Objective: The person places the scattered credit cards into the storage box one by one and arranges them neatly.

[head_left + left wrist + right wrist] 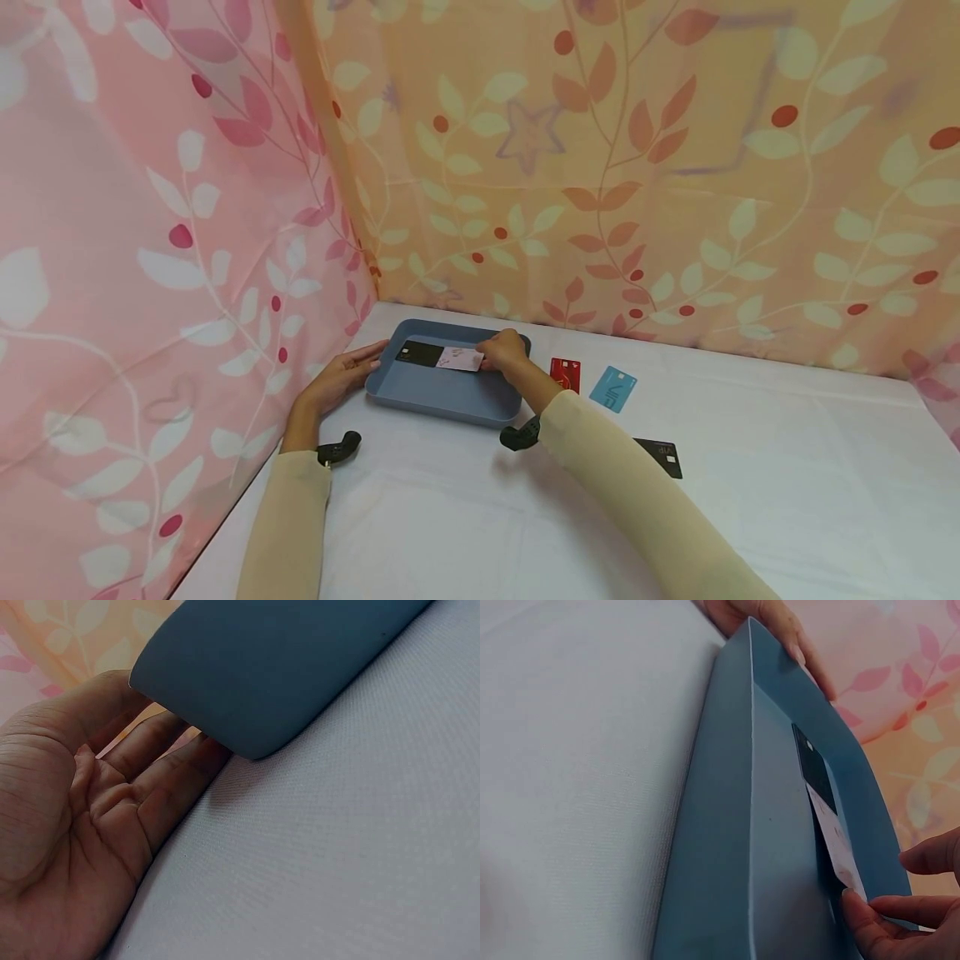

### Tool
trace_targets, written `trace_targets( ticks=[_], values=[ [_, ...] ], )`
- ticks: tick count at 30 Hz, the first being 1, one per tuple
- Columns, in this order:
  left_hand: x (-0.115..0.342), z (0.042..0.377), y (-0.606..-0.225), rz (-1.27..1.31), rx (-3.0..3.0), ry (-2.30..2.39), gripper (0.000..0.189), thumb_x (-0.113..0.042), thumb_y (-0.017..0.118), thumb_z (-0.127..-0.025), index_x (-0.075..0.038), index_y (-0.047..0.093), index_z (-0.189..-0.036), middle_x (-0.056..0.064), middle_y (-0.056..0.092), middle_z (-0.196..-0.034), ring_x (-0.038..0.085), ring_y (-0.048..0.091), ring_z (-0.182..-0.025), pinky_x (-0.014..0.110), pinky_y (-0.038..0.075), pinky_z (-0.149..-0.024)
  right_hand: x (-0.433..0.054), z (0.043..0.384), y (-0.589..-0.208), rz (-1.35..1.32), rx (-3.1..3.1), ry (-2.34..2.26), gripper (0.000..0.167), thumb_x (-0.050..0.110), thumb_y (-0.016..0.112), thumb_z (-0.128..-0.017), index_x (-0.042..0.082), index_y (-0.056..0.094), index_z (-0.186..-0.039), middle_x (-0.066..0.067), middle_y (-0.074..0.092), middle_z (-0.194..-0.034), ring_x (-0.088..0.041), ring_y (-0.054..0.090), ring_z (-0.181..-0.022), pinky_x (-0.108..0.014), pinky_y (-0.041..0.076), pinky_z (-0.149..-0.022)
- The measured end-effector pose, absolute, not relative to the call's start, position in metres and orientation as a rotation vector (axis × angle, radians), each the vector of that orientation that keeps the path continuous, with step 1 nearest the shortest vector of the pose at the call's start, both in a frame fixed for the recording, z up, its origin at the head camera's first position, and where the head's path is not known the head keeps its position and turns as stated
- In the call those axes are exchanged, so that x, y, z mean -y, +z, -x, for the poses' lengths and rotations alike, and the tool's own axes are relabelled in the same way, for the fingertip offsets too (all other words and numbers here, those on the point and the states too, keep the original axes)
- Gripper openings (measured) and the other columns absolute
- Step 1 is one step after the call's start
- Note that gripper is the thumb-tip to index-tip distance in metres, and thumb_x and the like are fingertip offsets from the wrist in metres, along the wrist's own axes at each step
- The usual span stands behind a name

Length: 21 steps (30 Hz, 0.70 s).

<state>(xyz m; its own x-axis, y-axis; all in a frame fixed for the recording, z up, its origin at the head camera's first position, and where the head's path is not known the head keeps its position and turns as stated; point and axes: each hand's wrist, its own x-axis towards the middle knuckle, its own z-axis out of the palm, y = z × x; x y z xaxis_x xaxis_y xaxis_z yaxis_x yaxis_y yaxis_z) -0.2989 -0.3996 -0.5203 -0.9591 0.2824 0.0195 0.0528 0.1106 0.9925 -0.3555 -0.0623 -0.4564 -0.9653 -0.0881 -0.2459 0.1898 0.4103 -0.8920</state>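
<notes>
Floral cloth (600, 167) backs the tabletop (787, 433); the right hand (506, 351) pinches a pink card (459, 359) in the blue tray (435, 393). Left-wrist view: the left hand (84, 806), fingers loosely extended, touches the tray. Right-wrist view: the tilted card, apparently being placed, calls for lowering flat.

"VIP" on two cards
From my end I read "VIP" in large letters on the blue card (613, 389) and smaller on the black card (663, 460) nearer on the counter (787, 492); the red card's (566, 374) marks are too small for me.
</notes>
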Motion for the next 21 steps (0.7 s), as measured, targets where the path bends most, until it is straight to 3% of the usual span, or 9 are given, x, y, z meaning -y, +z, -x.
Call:
trace_targets(
  ticks=[8, 13, 17, 21],
  values=[
    [0.3996, 0.2999, -0.5217, -0.366, -2.218, 1.939, 0.054, -0.015, 0.054, -0.106, -0.010, 0.037, -0.158, 0.011, 0.033, -0.164, 0.023, 0.040, -0.146, 0.021, 0.045, -0.105, 0.0601, 0.3558, -0.4571, -0.075, -2.472, -1.501, 0.017, 0.016, 0.070, -0.091, -0.002, 0.070, -0.094, -0.013, 0.072, -0.070, -0.028, 0.075, -0.073, -0.032, 0.058, -0.068],
    [0.4003, 0.3007, -0.5226, -0.366, -2.229, 1.933, 0.053, -0.014, 0.052, -0.107, -0.009, 0.036, -0.158, 0.013, 0.032, -0.164, 0.023, 0.039, -0.146, 0.021, 0.045, -0.105, 0.0589, 0.3573, -0.4599, -0.045, -2.458, -1.524, 0.019, 0.014, 0.070, -0.091, -0.004, 0.073, -0.097, -0.007, 0.067, -0.061, -0.021, 0.070, -0.059, -0.028, 0.056, -0.062],
    [0.3999, 0.2998, -0.5217, -0.319, -2.223, 1.944, 0.053, -0.016, 0.055, -0.106, -0.012, 0.039, -0.157, 0.010, 0.034, -0.163, 0.022, 0.039, -0.147, 0.022, 0.046, -0.104, 0.0584, 0.3552, -0.4620, -0.004, -2.445, -1.555, 0.020, 0.012, 0.069, -0.091, -0.004, 0.075, -0.100, -0.008, 0.070, -0.072, -0.009, 0.062, -0.049, -0.024, 0.055, -0.058],
    [0.3993, 0.2983, -0.5201, -0.301, -2.219, 1.942, 0.054, -0.015, 0.054, -0.106, -0.012, 0.038, -0.157, 0.010, 0.034, -0.164, 0.025, 0.037, -0.148, 0.022, 0.046, -0.104, 0.0593, 0.3497, -0.4587, 0.049, -2.422, -1.594, 0.023, 0.011, 0.068, -0.092, -0.006, 0.074, -0.107, -0.017, 0.072, -0.092, -0.015, 0.067, -0.058, -0.029, 0.061, -0.067]
  ],
)
